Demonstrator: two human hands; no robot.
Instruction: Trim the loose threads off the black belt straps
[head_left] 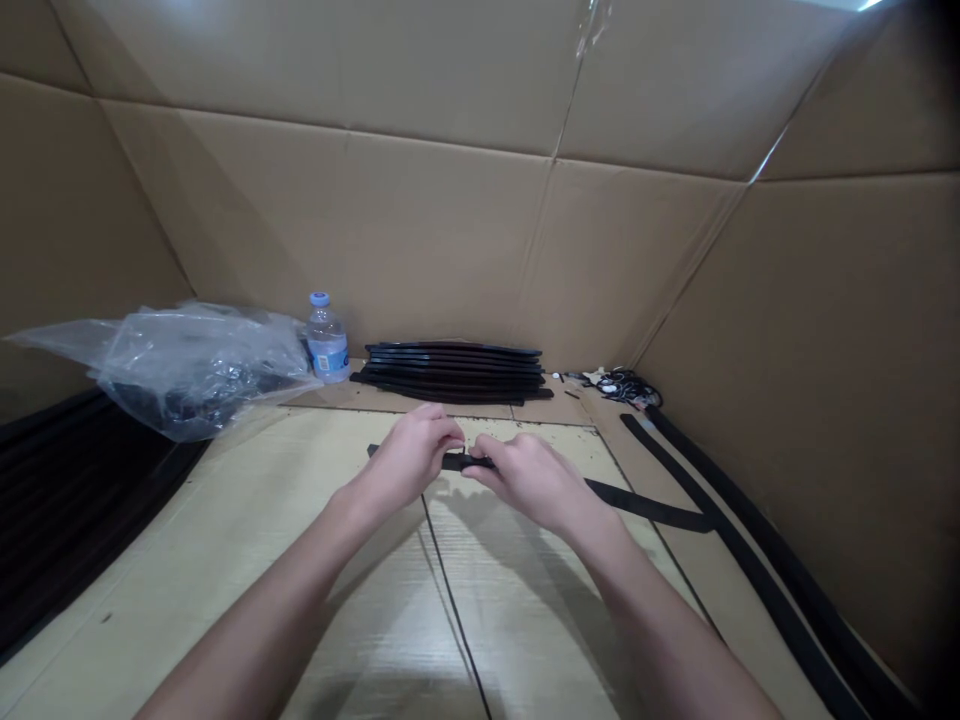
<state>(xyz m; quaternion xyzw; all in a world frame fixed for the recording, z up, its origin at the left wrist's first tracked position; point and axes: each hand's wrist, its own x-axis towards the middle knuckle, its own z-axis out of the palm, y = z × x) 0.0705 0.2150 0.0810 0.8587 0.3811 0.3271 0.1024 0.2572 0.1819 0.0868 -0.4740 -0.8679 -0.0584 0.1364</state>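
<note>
A flat black strip runs across the middle of the table, passing under both my hands. My left hand is closed on it near its left end, with thumb and fingertips pinched together. My right hand grips the same strip just to the right, thumb and index finger pressed on it. Between the fingertips a small dark piece sticks up from the strip; I cannot make out what it is. My palms hide parts of the strip.
Behind my hands lies a stack of black strips. A water bottle and a clear plastic bag stand left of it. More dark strips fill the left side. Long black strips and a tangled pile lie right. Cardboard walls surround the table.
</note>
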